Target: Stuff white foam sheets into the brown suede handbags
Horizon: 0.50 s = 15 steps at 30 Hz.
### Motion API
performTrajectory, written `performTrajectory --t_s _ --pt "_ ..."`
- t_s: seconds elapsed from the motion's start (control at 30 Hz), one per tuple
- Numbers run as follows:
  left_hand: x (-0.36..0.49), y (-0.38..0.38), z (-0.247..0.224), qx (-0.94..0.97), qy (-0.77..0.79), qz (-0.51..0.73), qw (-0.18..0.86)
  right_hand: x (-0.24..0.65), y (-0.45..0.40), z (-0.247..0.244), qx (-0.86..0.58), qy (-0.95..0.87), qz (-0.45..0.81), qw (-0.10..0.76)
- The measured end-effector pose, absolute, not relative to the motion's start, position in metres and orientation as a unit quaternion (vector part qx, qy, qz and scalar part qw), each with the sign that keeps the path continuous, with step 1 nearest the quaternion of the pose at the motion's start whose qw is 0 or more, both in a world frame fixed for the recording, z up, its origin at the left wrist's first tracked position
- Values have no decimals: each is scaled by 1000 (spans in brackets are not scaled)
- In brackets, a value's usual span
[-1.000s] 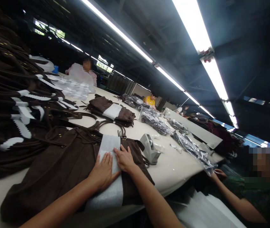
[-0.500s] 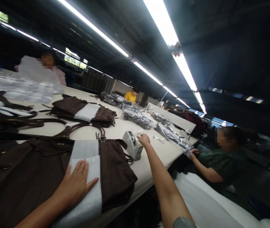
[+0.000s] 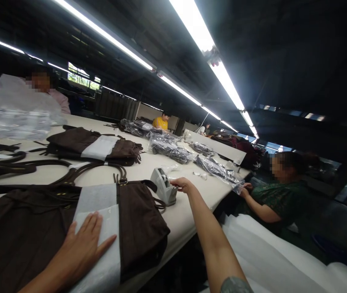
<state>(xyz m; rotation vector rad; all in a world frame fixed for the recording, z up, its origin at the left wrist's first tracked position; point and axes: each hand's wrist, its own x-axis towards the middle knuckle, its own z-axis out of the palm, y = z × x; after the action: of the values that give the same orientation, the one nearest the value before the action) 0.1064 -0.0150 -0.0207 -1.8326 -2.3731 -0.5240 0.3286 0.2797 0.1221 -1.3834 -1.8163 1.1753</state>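
A dark brown bag [image 3: 144, 228] lies on the pale table [image 3: 191, 211], with a white wrapping sheet [image 3: 98, 195] around its middle. My left hand [image 3: 84, 240] rests flat on that sheet, fingers spread. Just beyond the bag's right end stands a grey tape dispenser [image 3: 162, 187]. My right hand [image 3: 181, 185] is at its right side with bent, closed fingers; whatever is between the fingertips is too small to make out. The bag's looped handles [image 3: 97, 166] lie toward the far side.
Another wrapped brown bag [image 3: 97, 146] lies behind. Plastic-covered bags [image 3: 170, 148] extend across the table. Clear plastic packs [image 3: 14, 122] are stacked at left. White sheets [image 3: 261, 252] hang at lower right. A person in green [image 3: 283, 195] handles plastic at right; others stand farther off.
The view has shifted slightly right. My right hand has moved a little lower on the dispenser's side. My left hand remains flat on the white sheet.
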Motion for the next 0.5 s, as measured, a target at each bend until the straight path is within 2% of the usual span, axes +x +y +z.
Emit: performTrajectory --t_s 0.23,0.4,0.5 --pt "110 -22 -5 -620 -775 -120 26 363 258 131 -440 -729 409 328" --pt "106 -23 -1 -643 -757 -117 10 382 237 100 -463 -754 331 328" --pt "107 -19 -7 -626 -772 -108 21 381 226 73 -495 -746 266 359"
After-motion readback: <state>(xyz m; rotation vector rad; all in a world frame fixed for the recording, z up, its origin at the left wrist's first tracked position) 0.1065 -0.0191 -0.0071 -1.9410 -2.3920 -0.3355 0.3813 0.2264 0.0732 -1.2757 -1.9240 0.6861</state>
